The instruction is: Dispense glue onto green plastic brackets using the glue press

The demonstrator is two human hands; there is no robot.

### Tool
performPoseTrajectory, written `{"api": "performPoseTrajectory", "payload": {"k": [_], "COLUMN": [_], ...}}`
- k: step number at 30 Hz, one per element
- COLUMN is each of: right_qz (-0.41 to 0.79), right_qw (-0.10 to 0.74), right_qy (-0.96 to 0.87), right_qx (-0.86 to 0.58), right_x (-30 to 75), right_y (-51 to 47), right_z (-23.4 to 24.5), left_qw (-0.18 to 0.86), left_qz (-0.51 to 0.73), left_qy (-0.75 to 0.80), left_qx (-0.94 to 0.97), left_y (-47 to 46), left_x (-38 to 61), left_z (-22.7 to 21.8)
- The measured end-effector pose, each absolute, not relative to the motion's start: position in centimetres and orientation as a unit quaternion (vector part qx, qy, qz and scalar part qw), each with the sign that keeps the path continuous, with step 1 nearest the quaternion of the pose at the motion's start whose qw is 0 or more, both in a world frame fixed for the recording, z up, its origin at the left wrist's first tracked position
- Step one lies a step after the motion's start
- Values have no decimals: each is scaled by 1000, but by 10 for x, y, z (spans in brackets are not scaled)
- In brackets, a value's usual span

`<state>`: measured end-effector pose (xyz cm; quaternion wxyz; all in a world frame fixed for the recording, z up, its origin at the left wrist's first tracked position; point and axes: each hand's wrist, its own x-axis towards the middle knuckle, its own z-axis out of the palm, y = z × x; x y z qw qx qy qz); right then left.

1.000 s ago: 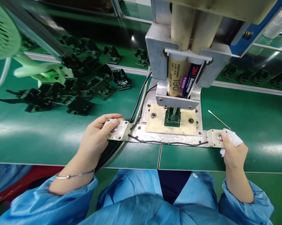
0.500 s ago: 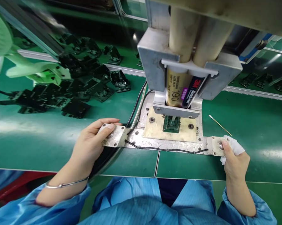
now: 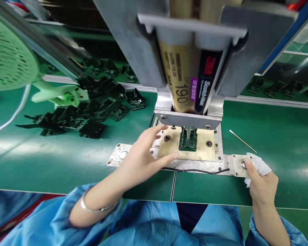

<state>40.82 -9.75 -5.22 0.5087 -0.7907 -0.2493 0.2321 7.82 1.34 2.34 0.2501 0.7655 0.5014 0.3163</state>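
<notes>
My left hand (image 3: pixel 146 157) hovers over the left part of the metal fixture bar (image 3: pixel 205 166), thumb and fingers spread beside the cream plate (image 3: pixel 166 149) with nothing between them. A green circuit board (image 3: pixel 192 145) sits in that plate, below a clear nozzle (image 3: pixel 188 133). Above it, a dispenser holds a twin adhesive cartridge (image 3: pixel 181 82), gold and black. The left button (image 3: pixel 123 155) shows behind my left wrist. My right hand (image 3: pixel 263 184) grips a white tissue (image 3: pixel 263 166) against the fixture's right end, its thumb on the right button (image 3: pixel 243 165).
A cotton swab (image 3: pixel 242 140) lies right of the fixture. Several black plastic parts (image 3: pixel 92 131) are heaped at the left near a green fan (image 3: pixel 10 54). More black parts (image 3: pixel 274 89) stand behind a rail at the back right.
My left hand has left the left button and moved right toward the cream plate, its fingers opening. My right hand stays at the right button. The dispenser looms larger as the view shifts.
</notes>
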Motion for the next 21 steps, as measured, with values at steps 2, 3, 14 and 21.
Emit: {"api": "performPoseTrajectory", "payload": {"k": [2, 3, 14, 21], "right_qz": [236, 236, 228, 211], "right_qw": [504, 503, 505, 532], "right_qy": [-253, -256, -292, -302], "right_qx": [-791, -791, -780, -762], "right_x": [409, 409, 409, 408], "right_y": [-98, -98, -97, -89], "right_z": [-53, -53, -49, -51], "left_qw": [332, 362, 579, 714], "left_qz": [250, 215, 247, 168], "left_qy": [508, 518, 501, 466], "left_qx": [754, 745, 594, 495], "left_y": [25, 30, 36, 7], "left_x": [94, 100, 112, 109], "left_z": [30, 33, 39, 46]}}
